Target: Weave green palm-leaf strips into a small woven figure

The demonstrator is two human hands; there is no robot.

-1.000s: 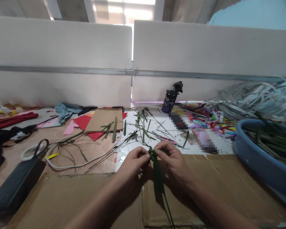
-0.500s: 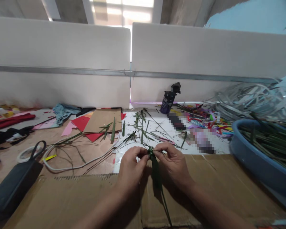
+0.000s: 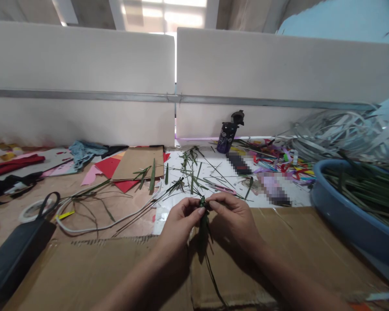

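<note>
A blue basin (image 3: 332, 218) holds green leaves (image 3: 369, 192); a dark bottle (image 3: 227, 138) stands open-lidded. The left hand (image 3: 183, 222) and right hand (image 3: 235, 218) — both nearly closed — pinch a knotted leaf (image 3: 202, 237)

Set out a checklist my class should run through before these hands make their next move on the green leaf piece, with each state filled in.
1. Left hand grips the leaf piece: ok, thumb pressed on its upper end.
2. Right hand has a firm pinch on it: cannot tell; it is close by the upper end, but the contact is unclear.
3. Folds at the upper end lie tight: cannot tell, partly covered.
4. Cardboard lies beneath the hands: ok.
5. Basin on the right holds more leaves: ok.
6. Bottle is closed: not ok, its lid stands open.
</note>
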